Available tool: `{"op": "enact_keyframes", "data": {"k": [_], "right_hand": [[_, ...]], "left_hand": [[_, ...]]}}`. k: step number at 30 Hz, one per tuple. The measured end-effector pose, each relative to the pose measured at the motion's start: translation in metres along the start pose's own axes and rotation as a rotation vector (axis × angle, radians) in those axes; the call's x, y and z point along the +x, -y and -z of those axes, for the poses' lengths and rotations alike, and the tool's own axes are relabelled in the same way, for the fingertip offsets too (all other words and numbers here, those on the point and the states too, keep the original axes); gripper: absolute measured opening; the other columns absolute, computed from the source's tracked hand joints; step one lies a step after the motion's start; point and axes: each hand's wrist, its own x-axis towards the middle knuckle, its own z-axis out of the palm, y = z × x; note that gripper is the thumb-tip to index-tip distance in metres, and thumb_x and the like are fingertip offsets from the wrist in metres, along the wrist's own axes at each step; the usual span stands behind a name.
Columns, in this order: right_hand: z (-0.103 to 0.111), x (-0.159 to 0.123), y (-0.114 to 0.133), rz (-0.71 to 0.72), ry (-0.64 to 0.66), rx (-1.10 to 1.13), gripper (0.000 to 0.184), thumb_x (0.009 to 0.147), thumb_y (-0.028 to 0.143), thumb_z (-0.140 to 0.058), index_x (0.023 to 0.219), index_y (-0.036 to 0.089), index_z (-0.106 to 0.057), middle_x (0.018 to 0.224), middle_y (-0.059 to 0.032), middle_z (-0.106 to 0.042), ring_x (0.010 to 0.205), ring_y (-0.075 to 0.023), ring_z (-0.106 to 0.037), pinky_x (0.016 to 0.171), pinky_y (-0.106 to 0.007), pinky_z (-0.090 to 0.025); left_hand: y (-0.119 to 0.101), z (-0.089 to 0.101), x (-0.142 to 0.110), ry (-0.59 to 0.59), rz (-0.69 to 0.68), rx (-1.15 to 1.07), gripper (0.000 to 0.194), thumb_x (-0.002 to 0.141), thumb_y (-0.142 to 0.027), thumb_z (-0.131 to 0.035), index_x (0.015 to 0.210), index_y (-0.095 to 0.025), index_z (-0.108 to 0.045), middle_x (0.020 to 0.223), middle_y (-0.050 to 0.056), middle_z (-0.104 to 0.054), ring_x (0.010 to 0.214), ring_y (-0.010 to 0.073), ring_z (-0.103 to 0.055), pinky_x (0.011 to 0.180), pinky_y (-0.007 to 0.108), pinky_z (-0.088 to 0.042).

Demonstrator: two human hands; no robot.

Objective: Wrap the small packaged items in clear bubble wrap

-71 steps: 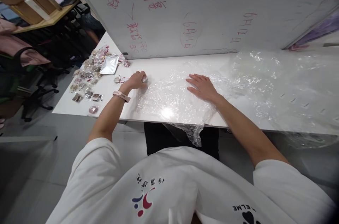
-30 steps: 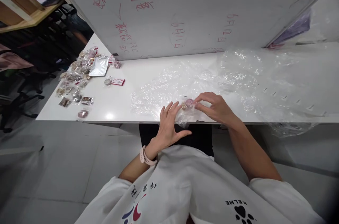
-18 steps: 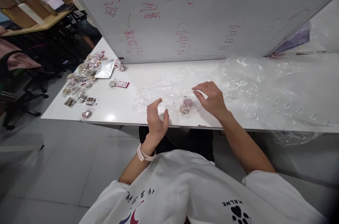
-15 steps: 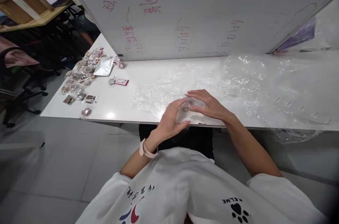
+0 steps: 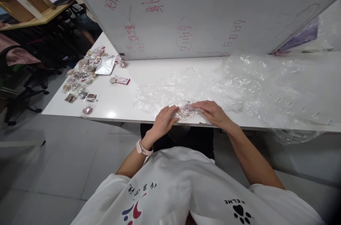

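Clear, crinkled plastic film point(image 5: 170, 90) covers a rounded, pinkish item point(image 5: 188, 106). The left hand point(image 5: 163, 121) and right hand point(image 5: 213, 113) flank it, touching film; any pinch unverifiable.

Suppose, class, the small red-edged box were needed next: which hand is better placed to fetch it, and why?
Probably the left hand: it is nearer the red-edged box. The right hand is farther off, on the other side of the crinkled clear plastic between the hands.

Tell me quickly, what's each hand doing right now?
Left hand: loosely curled at the clear plastic; grip can't be told.
Right hand: loosely curled at the same plastic; grip unclear.
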Motion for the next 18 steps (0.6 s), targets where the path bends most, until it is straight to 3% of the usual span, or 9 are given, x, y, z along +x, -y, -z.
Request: {"op": "enact_keyframes", "data": {"k": [2, 4, 7, 9, 11, 13, 16, 18], "right_hand": [[0.0, -0.005, 0.007, -0.037, -0.02, -0.027, 0.04, 0.102, 0.041, -0.034, 0.113, 0.029, -0.071, 0.107, -0.0036, -0.076, 0.103, -0.0244, -0.069, 0.093, -0.044, -0.05], [0.002, -0.003, 0.013, -0.105, -0.013, -0.009, 0.041, 0.102, 0.046, -0.035, 0.105, 0.028, -0.072, 0.095, -0.0032, -0.077, 0.088, -0.0233, -0.071, 0.083, -0.04, -0.053], [0.007, 0.013, 0.014, -0.251, 0.007, 0.052, 0.042, 0.1, 0.052, -0.039, 0.097, 0.026, -0.071, 0.074, -0.0013, -0.073, 0.067, -0.0202, -0.068, 0.064, -0.033, -0.05], [0.006, 0.028, 0.012, -0.348, 0.011, -0.03, 0.039, 0.097, 0.054, -0.046, 0.093, 0.025, -0.072, 0.066, -0.0012, -0.069, 0.062, -0.0208, -0.065, 0.059, -0.032, -0.047], [0.004, 0.038, 0.013, -0.412, 0.0, -0.193, 0.034, 0.094, 0.051, -0.052, 0.095, 0.024, -0.073, 0.071, -0.0038, -0.07, 0.067, -0.024, -0.066, 0.06, -0.034, -0.046], [0.002, 0.039, 0.017, -0.383, -0.065, -0.341, 0.032, 0.095, 0.045, -0.052, 0.108, 0.024, -0.072, 0.089, -0.0088, -0.074, 0.082, -0.0289, -0.068, 0.069, -0.039, -0.048], [0.0, 0.026, 0.028, -0.157, -0.191, -0.432, 0.037, 0.099, 0.038, -0.046, 0.129, 0.025, -0.064, 0.124, -0.0123, -0.068, 0.111, -0.0325, -0.062, 0.09, -0.048, -0.046], [-0.002, 0.013, 0.032, 0.008, -0.135, -0.384, 0.041, 0.1, 0.041, -0.047, 0.138, 0.027, -0.057, 0.138, -0.01, -0.06, 0.125, -0.0307, -0.055, 0.103, -0.049, -0.04]], "left_hand": [[0.0, 0.001, -0.006, -0.09, 0.071, -0.029, 0.024, 0.102, -0.036, -0.044, 0.115, -0.025, -0.061, 0.111, 0.007, -0.073, 0.107, 0.0226, -0.068, 0.095, 0.04, -0.052], [0.003, 0.003, -0.004, -0.146, 0.184, -0.073, 0.023, 0.102, -0.036, -0.043, 0.099, -0.024, -0.063, 0.091, 0.004, -0.074, 0.086, 0.0194, -0.07, 0.078, 0.033, -0.054], [0.01, 0.007, 0.014, -0.178, 0.377, -0.054, 0.023, 0.101, -0.037, -0.043, 0.093, -0.024, -0.061, 0.065, -0.001, -0.066, 0.062, 0.0161, -0.065, 0.064, 0.027, -0.047], [0.013, 0.009, 0.03, -0.15, 0.478, 0.083, 0.019, 0.1, -0.034, -0.046, 0.093, -0.024, -0.061, 0.056, -0.003, -0.058, 0.058, 0.0173, -0.062, 0.061, 0.027, -0.043], [0.012, 0.01, 0.041, -0.116, 0.511, 0.254, 0.015, 0.097, -0.029, -0.048, 0.096, -0.023, -0.062, 0.061, 0.0, -0.061, 0.064, 0.0204, -0.063, 0.063, 0.029, -0.042], [0.007, 0.012, 0.043, -0.158, 0.44, 0.368, 0.018, 0.096, -0.022, -0.047, 0.105, -0.022, -0.062, 0.085, 0.008, -0.07, 0.083, 0.0247, -0.066, 0.071, 0.034, -0.045], [-0.004, 0.013, 0.03, -0.218, 0.155, 0.369, 0.029, 0.095, -0.019, -0.045, 0.121, -0.02, -0.058, 0.123, 0.015, -0.065, 0.116, 0.0284, -0.06, 0.094, 0.043, -0.046], [-0.007, 0.012, 0.016, -0.09, -0.022, 0.285, 0.037, 0.097, -0.025, -0.046, 0.134, -0.022, -0.051, 0.14, 0.014, -0.057, 0.132, 0.0282, -0.05, 0.109, 0.047, -0.039]]}}
